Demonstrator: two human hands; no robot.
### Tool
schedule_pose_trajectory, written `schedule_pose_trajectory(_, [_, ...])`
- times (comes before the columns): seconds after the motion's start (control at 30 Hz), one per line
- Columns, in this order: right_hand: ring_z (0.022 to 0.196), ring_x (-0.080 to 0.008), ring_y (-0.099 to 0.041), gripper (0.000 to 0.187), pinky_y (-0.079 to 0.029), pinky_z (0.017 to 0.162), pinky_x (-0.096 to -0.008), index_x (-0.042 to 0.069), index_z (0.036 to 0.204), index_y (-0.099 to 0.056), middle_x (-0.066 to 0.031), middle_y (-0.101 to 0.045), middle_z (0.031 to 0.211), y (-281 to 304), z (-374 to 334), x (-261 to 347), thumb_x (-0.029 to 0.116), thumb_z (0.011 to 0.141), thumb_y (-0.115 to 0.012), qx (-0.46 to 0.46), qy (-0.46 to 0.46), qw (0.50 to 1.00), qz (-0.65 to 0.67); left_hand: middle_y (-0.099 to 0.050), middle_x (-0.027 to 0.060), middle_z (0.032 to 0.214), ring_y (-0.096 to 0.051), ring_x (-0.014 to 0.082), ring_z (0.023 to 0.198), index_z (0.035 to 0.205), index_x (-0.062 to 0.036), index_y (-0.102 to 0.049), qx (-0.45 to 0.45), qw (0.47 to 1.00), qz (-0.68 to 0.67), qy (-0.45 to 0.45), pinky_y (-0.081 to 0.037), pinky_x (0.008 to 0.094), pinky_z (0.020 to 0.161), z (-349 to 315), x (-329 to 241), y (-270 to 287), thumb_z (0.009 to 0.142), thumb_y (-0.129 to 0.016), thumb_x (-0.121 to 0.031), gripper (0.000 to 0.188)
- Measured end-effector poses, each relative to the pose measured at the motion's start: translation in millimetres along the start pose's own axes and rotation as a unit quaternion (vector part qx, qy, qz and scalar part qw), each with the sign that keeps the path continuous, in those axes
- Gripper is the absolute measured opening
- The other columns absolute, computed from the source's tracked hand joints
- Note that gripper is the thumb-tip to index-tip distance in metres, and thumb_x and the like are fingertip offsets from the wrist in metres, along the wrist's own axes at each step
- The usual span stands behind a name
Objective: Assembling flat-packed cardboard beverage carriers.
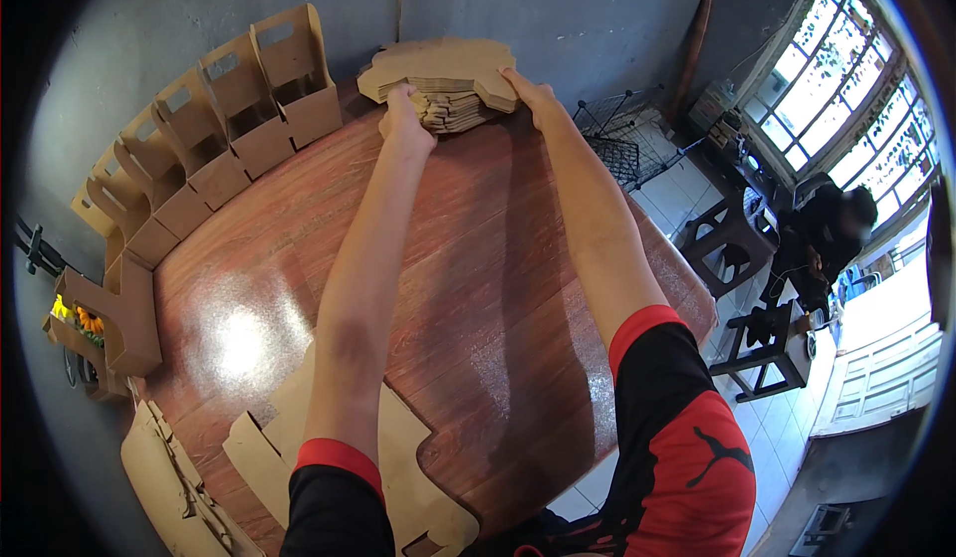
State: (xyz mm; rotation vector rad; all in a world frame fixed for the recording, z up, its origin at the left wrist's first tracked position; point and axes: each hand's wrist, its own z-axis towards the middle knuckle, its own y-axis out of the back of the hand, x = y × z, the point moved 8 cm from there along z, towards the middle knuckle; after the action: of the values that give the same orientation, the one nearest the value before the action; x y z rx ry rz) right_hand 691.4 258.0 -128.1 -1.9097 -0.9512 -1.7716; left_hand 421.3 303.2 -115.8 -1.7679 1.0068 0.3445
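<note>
Both arms stretched to the far end of the red-brown wood-grain table [478,258]; the left hand [406,124] is on the near left part of a stack of flat cardboard pieces [438,59], fingers curled in on it, tips mostly hidden; the right hand [533,96] is on the stack's right end, thumb side up at the top edge, other fingers out of sight behind; both hold the stack between them, how firmly I cannot tell; stack is at the far edge, near the grey wall [597,9], upper pieces lying level, lower ones with uneven, notched edges; whether it rests fully on the wood or is slightly raised, cannot tell.

Left side: curved row of folded cardboard holders [264,149], upright, tall backs with cut-out slots, running from far to near along the table edge; orange and yellow flowers [88,320] beside the nearest ones; near left: flat cut cardboard sheet [403,438] on the table, partly under the left forearm; more flat cardboard [164,487] at the near left edge.

Right side: black wire rack [617,159] past the table's far right; dark stool [727,243] on pale floor tiles [677,189]; another person [827,228] in dark clothes beside bright barred windows [827,59].
</note>
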Motion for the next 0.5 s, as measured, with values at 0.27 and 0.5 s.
schedule_pose_trajectory(0.27, [0.138, -0.0427, -0.048, 0.131, -0.042, 0.111, -0.0474, -0.025, 0.145, -0.030, -0.0374, -0.046, 0.147, 9.2, 0.7, 16.0, 0.058, 0.063, -0.091, 0.009, 0.020, 1.000, -0.003, -0.069, 0.0149, 0.111, -0.069, 0.0249, 0.091, 0.116, 0.0044, -0.061, -0.066, 0.996, 0.027, -0.050, -0.058, 0.0454, 0.068, 20.6, 5.3, 5.7, 0.084, -0.077, 0.004, 0.036])
schedule_pose_trajectory(0.5, [0.132, -0.0313, -0.054, 0.106, -0.045, 0.107, -0.0404, -0.013, 0.138, -0.055, -0.0245, -0.056, 0.143, -18.9, -40.5, 16.8, 0.057, 0.067, -0.090, 0.085, -0.014, 0.992, -0.095, -0.065, 0.0083, 0.095, -0.060, 0.0199, 0.081, 0.107, -0.0080, -0.060, -0.032, 0.992, 0.119, 0.024, -0.044, 0.0379, 0.060, 20.2, -8.7, 61.3, 0.089, -0.076, -0.002, 0.024])
